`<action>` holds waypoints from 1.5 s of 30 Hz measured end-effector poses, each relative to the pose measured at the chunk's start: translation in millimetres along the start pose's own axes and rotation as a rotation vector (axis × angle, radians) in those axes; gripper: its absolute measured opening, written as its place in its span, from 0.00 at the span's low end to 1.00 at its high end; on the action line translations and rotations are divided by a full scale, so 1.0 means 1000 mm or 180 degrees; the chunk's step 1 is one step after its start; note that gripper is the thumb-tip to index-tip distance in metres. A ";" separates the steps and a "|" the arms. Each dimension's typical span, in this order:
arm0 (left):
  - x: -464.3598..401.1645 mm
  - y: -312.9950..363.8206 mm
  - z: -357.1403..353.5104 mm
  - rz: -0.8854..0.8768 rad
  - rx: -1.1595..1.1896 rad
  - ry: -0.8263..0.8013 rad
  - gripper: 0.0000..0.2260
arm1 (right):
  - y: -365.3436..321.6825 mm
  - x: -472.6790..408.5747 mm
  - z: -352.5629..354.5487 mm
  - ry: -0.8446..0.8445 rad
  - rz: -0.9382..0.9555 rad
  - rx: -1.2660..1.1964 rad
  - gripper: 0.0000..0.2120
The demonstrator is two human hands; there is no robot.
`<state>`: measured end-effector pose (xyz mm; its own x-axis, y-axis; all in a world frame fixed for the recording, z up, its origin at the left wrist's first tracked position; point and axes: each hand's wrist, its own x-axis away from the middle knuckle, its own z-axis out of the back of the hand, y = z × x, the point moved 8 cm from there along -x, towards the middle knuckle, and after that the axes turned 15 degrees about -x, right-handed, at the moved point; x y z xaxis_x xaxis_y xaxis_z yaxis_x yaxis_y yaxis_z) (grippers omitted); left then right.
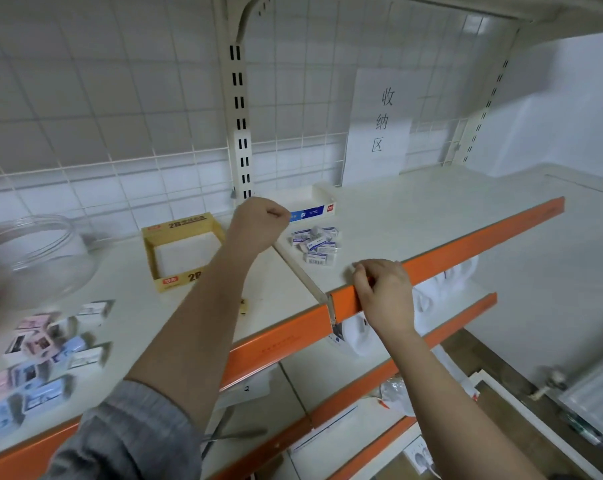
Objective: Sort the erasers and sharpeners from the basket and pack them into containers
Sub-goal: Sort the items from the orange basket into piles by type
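The fingers (276, 213) of the left hand (258, 220) are curled tight into a fist above the shelf (414, 216); whether they hold anything cannot be told. The fingers of the right hand (383, 289) are bent over the orange front edge (483, 237) of the shelf and grip it.

The shelf is white with an orange lip, backed by a white wire grid (102, 116) and a slotted upright (239, 116). More orange-edged shelves lie below, and a plain wall stands at far right.

At far left a clear round jar (40, 258) stands on the shelf, blurred, with nothing to be seen in it. In front of it lies a loose heap of small boxed items (40, 355) in pink, blue and white, roughly a dozen; the blur prevents an exact count and hides whether they are erasers or sharpeners. Next comes a yellow cardboard tray (182, 251) marked 2B, open at the top, only its white floor showing inside. Behind the left fist stands a white and blue carton (314, 207), its contents out of sight. Just right of the fist, past a low divider strip (300, 271), a cluster of about eight white and blue wrapped erasers (315, 244) lies on the shelf, touching one another. A paper sign (379, 126) with three printed characters hangs on the grid behind.
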<state>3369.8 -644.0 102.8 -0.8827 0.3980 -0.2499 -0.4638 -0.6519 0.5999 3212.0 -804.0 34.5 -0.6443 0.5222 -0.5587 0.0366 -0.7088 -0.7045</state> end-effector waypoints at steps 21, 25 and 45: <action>0.136 -0.226 0.296 -0.0143 -0.1046 0.0225 0.08 | -0.287 0.053 -0.202 -0.0604 -0.0058 -0.0784 0.08; 0.163 -0.278 0.342 0.0190 -0.1240 0.0380 0.07 | -0.351 0.064 -0.253 -0.0970 0.0247 -0.0751 0.10; 0.210 -0.352 0.377 0.0789 -0.1686 0.0491 0.11 | -0.408 0.058 -0.412 -0.2664 0.1858 0.1646 0.16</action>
<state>3375.9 -87.2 125.9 -0.9518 0.1207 -0.2821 -0.1825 -0.9618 0.2042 3474.8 -288.8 109.2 -0.9460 -0.2932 -0.1385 0.3036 -0.9509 -0.0606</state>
